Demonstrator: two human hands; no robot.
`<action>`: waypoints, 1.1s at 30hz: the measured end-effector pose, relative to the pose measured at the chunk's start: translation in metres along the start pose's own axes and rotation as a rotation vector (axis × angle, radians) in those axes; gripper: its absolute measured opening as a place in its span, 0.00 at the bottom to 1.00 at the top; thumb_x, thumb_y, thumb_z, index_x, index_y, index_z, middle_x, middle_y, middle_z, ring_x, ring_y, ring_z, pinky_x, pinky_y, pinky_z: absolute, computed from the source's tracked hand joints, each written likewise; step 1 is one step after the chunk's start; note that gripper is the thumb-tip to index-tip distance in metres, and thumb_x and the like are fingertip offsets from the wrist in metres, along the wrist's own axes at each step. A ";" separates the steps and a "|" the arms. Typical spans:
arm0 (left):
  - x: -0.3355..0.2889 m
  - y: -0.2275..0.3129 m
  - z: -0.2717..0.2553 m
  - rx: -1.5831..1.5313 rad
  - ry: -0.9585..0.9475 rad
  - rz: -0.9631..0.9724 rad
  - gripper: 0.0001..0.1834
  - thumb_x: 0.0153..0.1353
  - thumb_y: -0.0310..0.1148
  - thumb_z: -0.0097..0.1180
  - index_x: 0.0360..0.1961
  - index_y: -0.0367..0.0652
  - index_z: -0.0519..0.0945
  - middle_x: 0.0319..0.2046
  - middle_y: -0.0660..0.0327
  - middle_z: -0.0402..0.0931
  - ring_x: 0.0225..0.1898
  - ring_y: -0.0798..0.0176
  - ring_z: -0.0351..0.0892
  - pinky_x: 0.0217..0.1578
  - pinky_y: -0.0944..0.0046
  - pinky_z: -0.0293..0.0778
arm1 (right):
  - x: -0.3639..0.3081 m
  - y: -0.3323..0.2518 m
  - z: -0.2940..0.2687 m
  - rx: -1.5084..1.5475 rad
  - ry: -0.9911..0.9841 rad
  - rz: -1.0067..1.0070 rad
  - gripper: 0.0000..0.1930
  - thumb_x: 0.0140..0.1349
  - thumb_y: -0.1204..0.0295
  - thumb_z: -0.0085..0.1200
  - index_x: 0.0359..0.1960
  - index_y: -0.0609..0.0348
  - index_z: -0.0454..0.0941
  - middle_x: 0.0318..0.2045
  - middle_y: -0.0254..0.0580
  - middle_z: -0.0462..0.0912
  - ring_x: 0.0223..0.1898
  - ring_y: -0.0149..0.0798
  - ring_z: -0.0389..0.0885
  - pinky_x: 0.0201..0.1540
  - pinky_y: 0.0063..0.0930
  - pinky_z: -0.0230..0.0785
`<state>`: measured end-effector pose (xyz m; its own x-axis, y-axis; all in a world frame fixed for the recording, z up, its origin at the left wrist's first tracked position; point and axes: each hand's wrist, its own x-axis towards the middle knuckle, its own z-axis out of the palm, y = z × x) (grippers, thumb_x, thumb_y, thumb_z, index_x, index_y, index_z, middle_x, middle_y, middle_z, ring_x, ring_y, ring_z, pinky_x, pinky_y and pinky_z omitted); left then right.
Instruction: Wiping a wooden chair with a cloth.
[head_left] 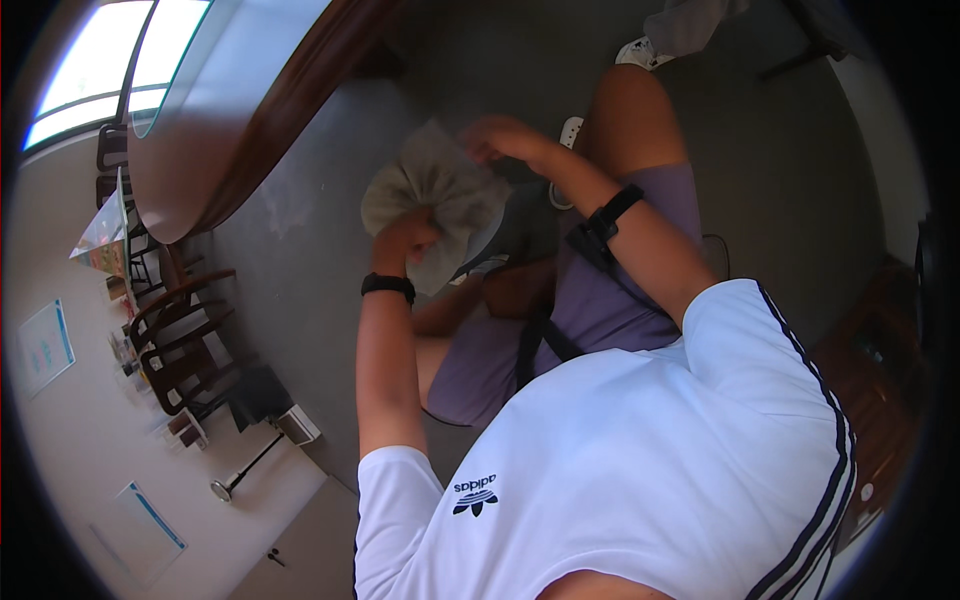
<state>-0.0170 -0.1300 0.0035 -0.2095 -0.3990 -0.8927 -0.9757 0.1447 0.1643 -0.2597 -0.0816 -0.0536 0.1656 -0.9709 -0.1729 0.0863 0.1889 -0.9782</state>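
A light grey, crumpled cloth (445,190) hangs in front of me, gathered into folds that fan out from one point. I cannot make out whether it is a loose sheet or a bag. My left hand (405,240), with a black band at the wrist, is closed on its bunched part. My right hand (500,140) is at the far right edge of the cloth, smeared by motion. Its fingers are too blurred to show whether they touch or hold the fabric. A black strap with a small device (600,225) sits around my right forearm.
A large table with a dark wooden edge (285,95) stands at the far left. Dark wooden chairs (185,340) line the left side near a pale wall. My bare legs and purple shorts (610,290) are below my arms, above a grey floor (290,290).
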 end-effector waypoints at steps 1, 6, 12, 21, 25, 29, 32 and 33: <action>-0.002 -0.009 -0.001 -0.003 -0.004 -0.026 0.21 0.48 0.28 0.50 0.46 0.34 0.76 0.21 0.53 0.76 0.18 0.57 0.78 0.21 0.57 0.78 | -0.001 -0.017 0.011 0.058 0.003 0.079 0.16 0.66 0.64 0.44 0.50 0.54 0.78 0.38 0.37 0.83 0.40 0.31 0.81 0.46 0.27 0.72; 0.004 0.005 -0.005 -0.069 -0.069 -0.060 0.14 0.48 0.26 0.51 0.37 0.32 0.76 0.19 0.56 0.73 0.17 0.60 0.76 0.22 0.58 0.80 | 0.004 -0.004 0.013 -0.116 0.021 -0.148 0.16 0.67 0.66 0.43 0.50 0.57 0.78 0.37 0.38 0.83 0.38 0.32 0.80 0.44 0.27 0.73; 0.014 -0.009 -0.004 -0.055 -0.179 -0.176 0.10 0.49 0.29 0.54 0.31 0.35 0.76 0.20 0.59 0.72 0.20 0.63 0.74 0.27 0.58 0.83 | -0.011 -0.038 0.028 0.174 -0.054 0.005 0.17 0.67 0.65 0.42 0.51 0.58 0.77 0.36 0.39 0.83 0.37 0.32 0.80 0.45 0.27 0.72; 0.028 -0.008 0.000 0.044 -0.206 -0.230 0.08 0.48 0.29 0.55 0.27 0.34 0.76 0.21 0.57 0.74 0.21 0.61 0.76 0.25 0.58 0.82 | -0.012 -0.038 0.025 0.252 -0.032 0.055 0.17 0.68 0.68 0.41 0.53 0.57 0.76 0.35 0.37 0.81 0.38 0.30 0.79 0.46 0.25 0.71; 0.033 -0.004 0.012 0.049 -0.140 -0.240 0.08 0.47 0.29 0.54 0.28 0.33 0.76 0.22 0.56 0.75 0.21 0.61 0.76 0.25 0.58 0.81 | -0.010 -0.031 0.025 0.190 -0.036 0.104 0.17 0.67 0.67 0.43 0.54 0.56 0.75 0.36 0.38 0.81 0.39 0.32 0.79 0.47 0.27 0.72; 0.029 -0.011 0.018 0.042 -0.063 -0.263 0.09 0.47 0.28 0.54 0.28 0.33 0.77 0.22 0.56 0.76 0.21 0.60 0.77 0.24 0.58 0.80 | -0.014 -0.033 0.034 -0.509 -0.065 -0.216 0.19 0.64 0.63 0.48 0.54 0.56 0.75 0.40 0.44 0.83 0.43 0.43 0.81 0.49 0.34 0.72; 0.024 -0.004 0.015 0.010 -0.078 -0.266 0.11 0.47 0.28 0.53 0.31 0.31 0.78 0.23 0.55 0.78 0.22 0.60 0.79 0.24 0.58 0.79 | -0.006 -0.021 0.039 -0.661 -0.376 -0.080 0.21 0.62 0.60 0.50 0.54 0.56 0.75 0.44 0.47 0.83 0.46 0.48 0.81 0.49 0.38 0.71; 0.022 -0.003 0.013 -0.024 -0.116 -0.272 0.13 0.46 0.27 0.53 0.34 0.30 0.78 0.24 0.53 0.79 0.23 0.59 0.80 0.23 0.58 0.78 | -0.004 -0.013 0.044 -0.660 -0.379 -0.085 0.21 0.62 0.60 0.50 0.54 0.56 0.75 0.44 0.47 0.83 0.46 0.48 0.81 0.49 0.38 0.71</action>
<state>-0.0174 -0.1270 -0.0223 0.0672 -0.3144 -0.9469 -0.9966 0.0250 -0.0790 -0.2186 -0.0740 -0.0354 0.5203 -0.8390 -0.1589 -0.4713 -0.1270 -0.8728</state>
